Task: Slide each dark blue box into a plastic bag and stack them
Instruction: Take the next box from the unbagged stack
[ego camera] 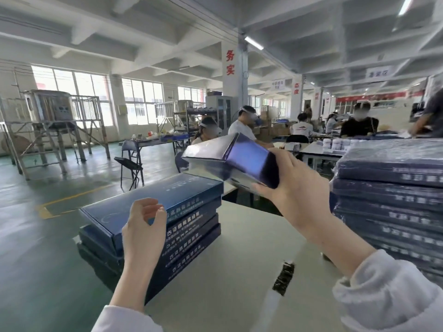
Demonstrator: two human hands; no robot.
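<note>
- Right hand (294, 185): fingers and thumb wrapped round the near end of a dark blue rectangular cardboard box (239, 161). It holds the box in the air, tilted, above the far side of the white table (227, 271).
- Held box has a glossy sheen and is motion-blurred. Cannot tell if plastic film covers it.
- Left hand (143, 224): fingers loosely curled, gripping nothing. It sits in front of the near edge of the left stack; contact with the stack unclear.
- Left stack of bare dark blue boxes with white lettering (191, 226): on the table's left edge, several high, roughly squared up.
- Right stack of dark blue boxes wrapped in clear plastic (393, 188): on the table's right side, taller than the left one, well apart from it.
- Held box is between the two stacks, touching neither.
- Small black strip (284, 277) lies flat on the table near the right forearm.
</note>
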